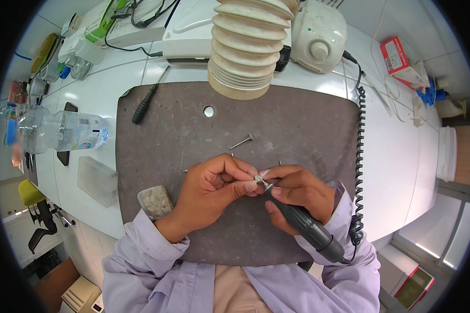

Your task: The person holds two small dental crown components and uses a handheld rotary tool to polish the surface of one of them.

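My left hand (209,190) pinches a small off-white piece (258,179) between thumb and fingertips; its exact shape is mostly hidden. In my right hand (303,193) is a black rotary handpiece (305,224), gripped near its front and slanting down to the right. The handpiece's metal tip meets or nearly meets the off-white piece, and the fingertips of both hands are close together there. Beyond them, a loose rotary bit (242,141) with a thin shank lies on the brown mat (292,120). Beside my left wrist sits a small clear box (156,202) of pale pieces.
A ribbed suction hose (250,44) hangs over the mat's far edge. A black screwdriver (150,99) lies far left, near a plastic bottle (62,129) and a translucent box (97,181). The handpiece's coiled cord (360,156) runs along the right edge toward a white control unit (320,39).
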`<action>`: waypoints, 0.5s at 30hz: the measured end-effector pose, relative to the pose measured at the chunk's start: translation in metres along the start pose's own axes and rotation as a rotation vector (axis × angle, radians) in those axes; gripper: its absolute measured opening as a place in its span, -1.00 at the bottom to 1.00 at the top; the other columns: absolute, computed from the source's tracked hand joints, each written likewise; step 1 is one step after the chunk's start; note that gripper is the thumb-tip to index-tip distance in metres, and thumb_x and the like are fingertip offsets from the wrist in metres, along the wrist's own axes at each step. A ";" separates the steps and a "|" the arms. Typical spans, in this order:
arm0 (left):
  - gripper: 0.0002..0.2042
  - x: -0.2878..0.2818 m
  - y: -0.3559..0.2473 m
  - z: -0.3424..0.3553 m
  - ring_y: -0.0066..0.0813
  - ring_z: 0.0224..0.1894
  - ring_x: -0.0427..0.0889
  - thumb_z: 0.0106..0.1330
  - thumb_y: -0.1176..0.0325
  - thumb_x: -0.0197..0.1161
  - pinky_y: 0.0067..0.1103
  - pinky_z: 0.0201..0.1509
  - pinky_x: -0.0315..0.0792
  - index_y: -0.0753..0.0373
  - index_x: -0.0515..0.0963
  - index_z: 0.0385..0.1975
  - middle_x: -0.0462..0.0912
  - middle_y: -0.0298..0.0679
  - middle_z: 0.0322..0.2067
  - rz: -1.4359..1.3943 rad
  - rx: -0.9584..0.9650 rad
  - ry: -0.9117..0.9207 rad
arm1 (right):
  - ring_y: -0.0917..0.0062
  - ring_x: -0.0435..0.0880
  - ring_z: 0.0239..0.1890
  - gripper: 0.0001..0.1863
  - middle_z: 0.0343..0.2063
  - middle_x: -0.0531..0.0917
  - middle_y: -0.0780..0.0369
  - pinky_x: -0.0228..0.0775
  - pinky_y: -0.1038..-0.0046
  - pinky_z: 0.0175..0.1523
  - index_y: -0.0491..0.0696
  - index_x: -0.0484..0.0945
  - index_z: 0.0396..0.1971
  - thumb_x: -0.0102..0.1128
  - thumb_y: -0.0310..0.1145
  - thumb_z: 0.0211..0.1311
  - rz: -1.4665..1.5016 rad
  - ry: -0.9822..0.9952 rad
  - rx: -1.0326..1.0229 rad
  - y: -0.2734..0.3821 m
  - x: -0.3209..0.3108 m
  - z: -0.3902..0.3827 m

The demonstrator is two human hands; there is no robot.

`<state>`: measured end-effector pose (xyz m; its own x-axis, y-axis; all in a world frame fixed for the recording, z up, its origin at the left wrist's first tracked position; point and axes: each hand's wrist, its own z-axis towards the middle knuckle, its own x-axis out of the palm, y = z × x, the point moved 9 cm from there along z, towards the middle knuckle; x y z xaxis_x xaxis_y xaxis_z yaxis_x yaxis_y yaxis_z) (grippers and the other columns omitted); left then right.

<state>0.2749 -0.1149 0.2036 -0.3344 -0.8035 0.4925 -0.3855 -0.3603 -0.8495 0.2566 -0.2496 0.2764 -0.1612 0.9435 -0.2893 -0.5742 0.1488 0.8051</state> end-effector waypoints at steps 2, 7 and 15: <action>-0.91 0.000 0.000 0.000 -0.36 -0.12 0.68 0.31 0.61 0.21 -0.54 -0.01 0.60 0.42 0.45 -0.27 0.59 -0.03 -0.15 -0.006 -0.004 0.000 | 0.16 0.72 -0.19 -0.66 -0.47 0.54 0.15 0.62 0.36 -0.18 -0.17 0.49 -0.36 0.37 -0.73 -0.20 0.009 -0.014 0.003 -0.001 -0.001 -0.001; -0.91 0.000 -0.001 0.001 -0.36 -0.13 0.68 0.31 0.60 0.22 -0.54 -0.03 0.61 0.42 0.45 -0.27 0.61 -0.03 -0.16 -0.004 -0.026 -0.012 | 0.17 0.72 -0.18 -0.66 -0.44 0.54 0.14 0.63 0.38 -0.18 -0.17 0.49 -0.35 0.39 -0.72 -0.18 0.011 -0.022 -0.003 -0.001 -0.001 -0.002; -0.90 -0.001 -0.001 0.001 -0.36 -0.14 0.68 0.31 0.57 0.23 -0.53 -0.04 0.62 0.42 0.46 -0.27 0.61 -0.02 -0.17 0.005 -0.028 -0.020 | 0.18 0.73 -0.18 -0.64 -0.43 0.57 0.15 0.62 0.36 -0.19 -0.15 0.51 -0.33 0.41 -0.71 -0.20 -0.027 0.003 -0.001 -0.001 0.001 -0.002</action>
<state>0.2761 -0.1143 0.2040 -0.3188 -0.8147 0.4844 -0.4078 -0.3434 -0.8460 0.2557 -0.2491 0.2746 -0.1483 0.9382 -0.3127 -0.5789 0.1740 0.7966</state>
